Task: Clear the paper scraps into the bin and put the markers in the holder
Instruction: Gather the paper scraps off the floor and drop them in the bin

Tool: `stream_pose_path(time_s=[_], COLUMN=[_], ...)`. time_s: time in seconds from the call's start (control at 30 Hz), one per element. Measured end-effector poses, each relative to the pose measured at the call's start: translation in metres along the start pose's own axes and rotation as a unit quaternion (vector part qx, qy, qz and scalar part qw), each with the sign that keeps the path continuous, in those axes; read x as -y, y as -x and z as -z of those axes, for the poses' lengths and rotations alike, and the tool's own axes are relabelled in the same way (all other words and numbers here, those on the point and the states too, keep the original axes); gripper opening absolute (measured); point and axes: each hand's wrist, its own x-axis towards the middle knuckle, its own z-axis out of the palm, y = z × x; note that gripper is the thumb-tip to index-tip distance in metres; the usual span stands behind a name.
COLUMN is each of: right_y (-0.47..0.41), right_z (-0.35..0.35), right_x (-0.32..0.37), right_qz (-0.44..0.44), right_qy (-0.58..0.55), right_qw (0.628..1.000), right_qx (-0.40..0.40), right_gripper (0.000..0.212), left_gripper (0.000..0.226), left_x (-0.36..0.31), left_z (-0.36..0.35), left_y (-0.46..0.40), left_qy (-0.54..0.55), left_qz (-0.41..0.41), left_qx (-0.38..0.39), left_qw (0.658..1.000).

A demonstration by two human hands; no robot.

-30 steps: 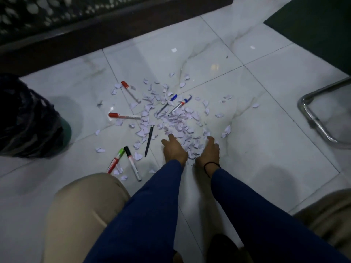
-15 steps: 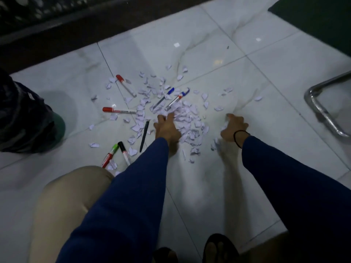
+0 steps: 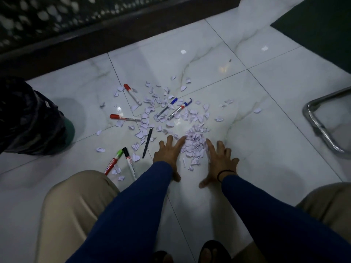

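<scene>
1. Left hand [image 3: 169, 152] and right hand [image 3: 218, 158]: both flat on the floor, fingers spread, grasping nothing.
2. The heaped paper scraps [image 3: 194, 141] lie between the two hands, touching the fingertips of each; neither hand is clearly nearer.
3. Looser scraps and the markers [image 3: 133, 94] lie beyond and to the left.
4. The bin [image 3: 28, 120] stands far left, nearer the left hand.

Dim, bluish light; small glare spots are reflected on the glossy floor tiles [image 3: 209, 59]; edges are darkened and bowed.
</scene>
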Motion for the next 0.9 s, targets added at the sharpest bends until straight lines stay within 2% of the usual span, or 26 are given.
stream_pose_path(time_s=[0.1,0.2,0.37,0.43,0.53,0.67,0.77,0.9], right_y=[-0.014,-0.033,-0.05,-0.049,-0.049,-0.058,-0.069,-0.078], right_z=[0.0,0.006,0.013,0.016,0.021,0.033,0.034,0.027], right_x=[0.014,0.035,0.04,0.031,0.022,0.024,0.035,0.047], right_qz=[-0.008,-0.016,0.003,0.001,-0.018,-0.024,0.006,0.029], right_qy=[-0.063,-0.15,-0.234,-0.218,-0.132,-0.07,-0.08,-0.125], right_qw=[0.998,0.988,0.971,0.975,0.991,0.997,0.997,0.992], right_qx=[-0.017,-0.037,-0.053,-0.047,-0.031,-0.009,0.004,0.005], right_gripper=[0.172,0.161,0.135,0.142,0.159,0.16,0.143,0.094], left_gripper=[0.158,0.144,0.121,0.126,0.144,0.148,0.13,0.093], left_x=[-0.009,-0.016,-0.019,-0.017,-0.009,-0.002,-0.008,-0.019], left_z=[-0.01,-0.004,0.012,0.02,0.023,0.021,0.02,0.014], left_y=[-0.005,-0.017,-0.028,-0.028,-0.031,-0.036,-0.039,-0.047], left_qy=[0.032,0.129,0.176,0.158,0.12,0.131,0.15,0.155], left_qz=[-0.008,-0.016,-0.041,-0.026,0.025,0.065,0.06,0.016], left_qx=[-0.032,-0.066,-0.076,-0.097,-0.115,-0.054,-0.037,-0.045], left_qw=[0.999,0.989,0.981,0.982,0.986,0.988,0.986,0.987])
